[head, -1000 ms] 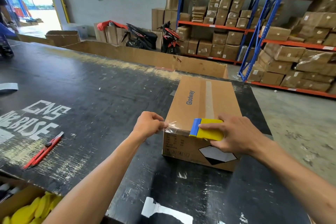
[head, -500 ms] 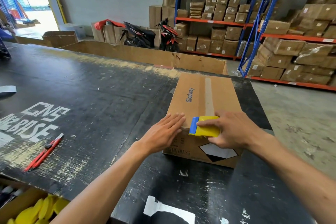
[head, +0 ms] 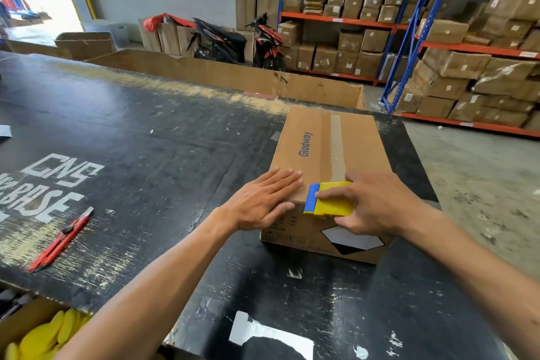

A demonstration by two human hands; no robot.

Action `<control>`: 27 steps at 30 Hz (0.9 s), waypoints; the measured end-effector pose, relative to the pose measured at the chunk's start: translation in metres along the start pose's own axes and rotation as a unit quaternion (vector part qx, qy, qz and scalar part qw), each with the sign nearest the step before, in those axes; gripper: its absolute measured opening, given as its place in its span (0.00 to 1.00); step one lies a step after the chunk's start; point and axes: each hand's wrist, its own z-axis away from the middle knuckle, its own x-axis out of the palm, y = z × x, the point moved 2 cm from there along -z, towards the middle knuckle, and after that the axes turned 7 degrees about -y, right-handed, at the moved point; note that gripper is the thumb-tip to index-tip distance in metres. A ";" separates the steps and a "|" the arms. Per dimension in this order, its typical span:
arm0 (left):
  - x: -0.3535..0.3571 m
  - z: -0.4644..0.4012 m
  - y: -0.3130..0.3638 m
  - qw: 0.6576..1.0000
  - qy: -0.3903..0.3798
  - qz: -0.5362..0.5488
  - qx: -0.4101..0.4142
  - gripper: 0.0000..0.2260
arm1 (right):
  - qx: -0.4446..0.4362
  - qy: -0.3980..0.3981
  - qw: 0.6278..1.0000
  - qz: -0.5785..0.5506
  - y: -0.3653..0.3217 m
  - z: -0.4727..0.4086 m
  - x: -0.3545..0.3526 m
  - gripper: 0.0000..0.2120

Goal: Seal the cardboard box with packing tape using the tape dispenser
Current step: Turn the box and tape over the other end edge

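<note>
left hand (head: 264,203) flat, fingers (head: 287,177) spread on box (head: 359,146) near edge; right hand (head: 377,203) grips dispenser (head: 328,202) beside it, on bench (head: 146,155).

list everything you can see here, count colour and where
cardboard box: one, brown with blue Glodway print, on the table under both hands
tape dispenser: one, yellow and blue, at the box's near top edge
tape strip: one, pale, along the box top
table: one, black, scuffed, white lettering at left
utility knives: two, red, near left of the table
yellow discs: several, in a carton at bottom left
motorbikes: two, black and red, by the far wall
shelving: blue and orange racks stacked with brown boxes
left hand: flat on the box top
right hand: gripping the dispenser
</note>
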 end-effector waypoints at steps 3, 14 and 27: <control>0.008 -0.001 0.000 0.999 0.004 0.038 -0.012 0.26 | -0.006 -0.005 1.000 0.005 0.001 0.000 0.002 0.26; 0.005 -0.002 -0.004 1.000 0.012 -0.023 0.003 0.29 | -0.012 0.016 1.000 0.015 0.002 0.008 -0.001 0.25; 0.000 -0.003 0.003 0.999 -0.024 -0.041 -0.022 0.27 | -0.044 0.010 0.997 0.062 0.045 0.050 0.017 0.27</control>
